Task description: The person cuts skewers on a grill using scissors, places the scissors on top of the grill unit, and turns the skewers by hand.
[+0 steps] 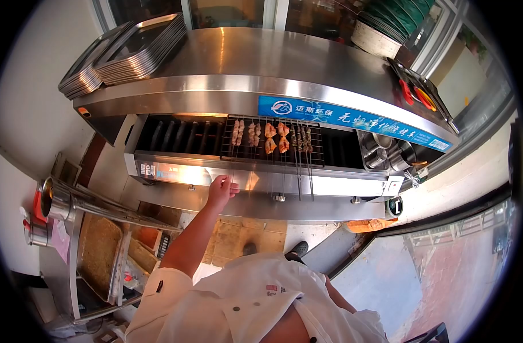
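My left hand (pixel 222 192) is in front of the grill, its fingers curled around the stick end of the leftmost meat skewer (pixel 237 132). That skewer's pale meat lies on the wire rack (pixel 262 153) over the grill (pixel 187 135). Beside it lies another pale meat skewer (pixel 254 134). Further right are two orange-brown meat skewers (pixel 270 138) with wider pieces. Several thin skewers with dark green and brown pieces (pixel 301 139) are at the rack's right side, their sticks hanging over the front edge. My right arm hangs by my side, and the hand is hidden.
Stacked metal trays (pixel 138 48) stand on the steel hood (pixel 284 54) at the back left. Red-handled tools (pixel 407 91) lie in a tray at the right. Metal pots (pixel 401 155) sit at the grill's right end. A shelf unit (pixel 72 268) stands to my left.
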The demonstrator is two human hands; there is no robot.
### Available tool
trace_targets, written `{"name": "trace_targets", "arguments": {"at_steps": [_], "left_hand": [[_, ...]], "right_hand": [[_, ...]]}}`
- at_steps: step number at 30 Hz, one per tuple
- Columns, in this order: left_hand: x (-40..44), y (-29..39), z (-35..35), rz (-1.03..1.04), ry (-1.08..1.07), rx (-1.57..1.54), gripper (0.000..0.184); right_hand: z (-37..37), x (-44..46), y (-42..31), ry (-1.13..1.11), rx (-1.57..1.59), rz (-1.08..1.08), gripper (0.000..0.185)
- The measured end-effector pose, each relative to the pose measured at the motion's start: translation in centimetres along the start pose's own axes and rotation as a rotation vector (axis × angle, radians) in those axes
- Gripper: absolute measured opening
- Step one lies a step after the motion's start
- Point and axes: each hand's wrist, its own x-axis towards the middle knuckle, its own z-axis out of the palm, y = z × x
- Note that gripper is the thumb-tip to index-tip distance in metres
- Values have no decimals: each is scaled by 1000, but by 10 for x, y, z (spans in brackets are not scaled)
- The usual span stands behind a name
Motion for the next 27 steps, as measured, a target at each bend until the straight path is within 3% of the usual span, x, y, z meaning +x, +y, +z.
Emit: {"name": "trace_targets", "arguments": {"at_steps": [5,8,10,11,13,19,21,22,23,25,27], "left_hand": [[3,-9,-1,-35,-1,-23,35],[4,-36,-2,133,159,92,35],[-29,-10,11,756,452,730,40],[-38,-1,18,755,448,732,40],[-52,8,33,790,209,642,42],[-11,-39,66,533,117,537,51],[18,-60,68,272,58,291,49],[10,-41,75,89,2,60,41],[5,-27,77,90,-3,59,41],[3,-12,77,-108,7,-147,29],[2,-3,77,-122,8,-173,23]], "right_hand": [[-1,-1,2,5,-2,1,23],[-2,-2,3,8,-3,-2,23],[-3,-2,5,12,1,-2,23],[-2,-3,7,15,3,-8,23],[-3,-3,11,17,3,-6,23],[-10,-8,13,29,3,-24,23],[-13,-10,15,37,-2,-27,23],[-14,-10,16,37,-2,-27,23],[-14,-11,16,41,1,-28,23],[-15,-13,16,48,2,-28,22],[-16,-14,16,49,8,-22,22]]}}
